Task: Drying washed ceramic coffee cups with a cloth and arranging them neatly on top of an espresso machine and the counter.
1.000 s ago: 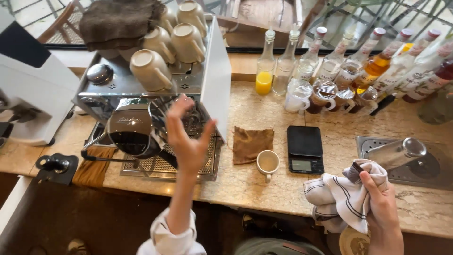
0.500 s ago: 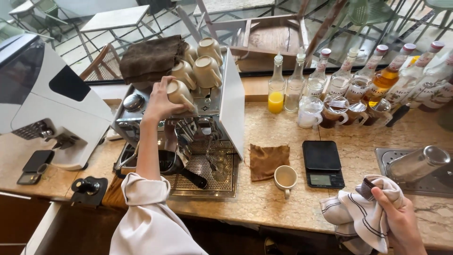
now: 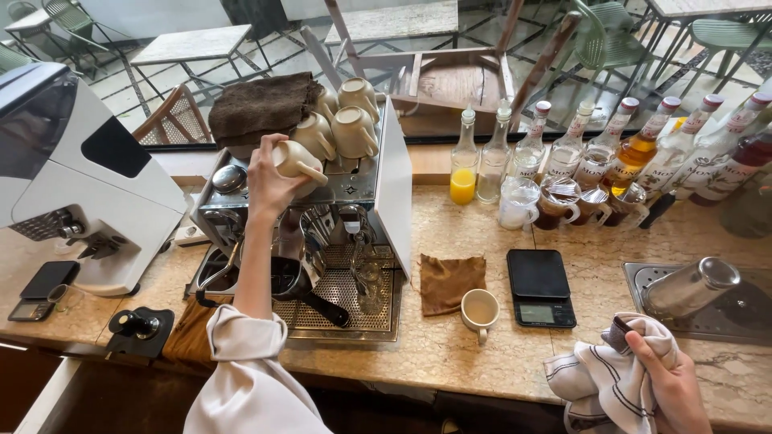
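My left hand [image 3: 269,178] is raised over the top of the espresso machine [image 3: 366,186] and grips a beige cup [image 3: 296,161] tilted on its side. Several more beige cups [image 3: 354,128] rest upside down beside it, next to a folded brown towel [image 3: 261,108]. My right hand [image 3: 671,386] is low at the counter's front right, closed on a white striped cloth [image 3: 607,378] that wraps a dark object. A portafilter with a black handle [image 3: 318,301] sits on the machine's drip tray.
On the marble counter stand a beige cup [image 3: 480,309], a brown cloth [image 3: 450,281], a black scale [image 3: 539,288], a row of syrup bottles [image 3: 643,153] and glass mugs [image 3: 559,205]. A steel jug [image 3: 691,285] lies on a rinser tray; a white grinder [image 3: 76,173] and a tamper [image 3: 137,325] stand left.
My left hand rose from above the drip tray to the machine's top and closed on a beige cup. My right hand stayed on the cloth. The view tilted up.
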